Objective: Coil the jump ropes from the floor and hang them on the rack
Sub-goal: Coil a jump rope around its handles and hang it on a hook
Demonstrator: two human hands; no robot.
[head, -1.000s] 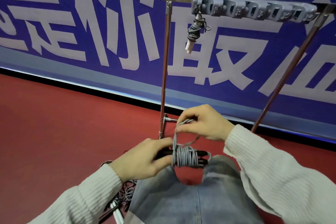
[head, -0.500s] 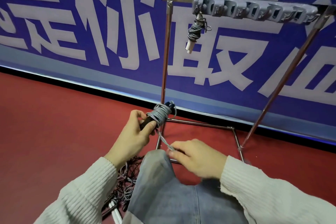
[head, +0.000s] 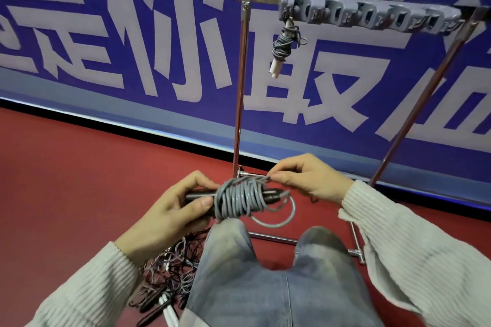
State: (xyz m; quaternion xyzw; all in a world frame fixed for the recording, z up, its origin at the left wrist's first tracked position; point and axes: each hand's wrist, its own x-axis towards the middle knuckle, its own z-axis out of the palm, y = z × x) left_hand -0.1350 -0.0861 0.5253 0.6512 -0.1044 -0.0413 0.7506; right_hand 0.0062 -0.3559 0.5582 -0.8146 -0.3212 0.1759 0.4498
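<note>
One head-worn wide-angle view looks forward and down from just above the hands (head: 239,194), which meet close below, mid-frame. Knees (head: 265,260) sit nearer the lens than the hands; the rack (head: 240,87) and banner (head: 106,34) stand beyond them, edges bowed by the lens.

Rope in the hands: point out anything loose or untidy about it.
The gray rope is wound around the black handles, but one loose loop sags below the bundle at its right end, unwrapped. The right hand pinches the rope's end.
</note>
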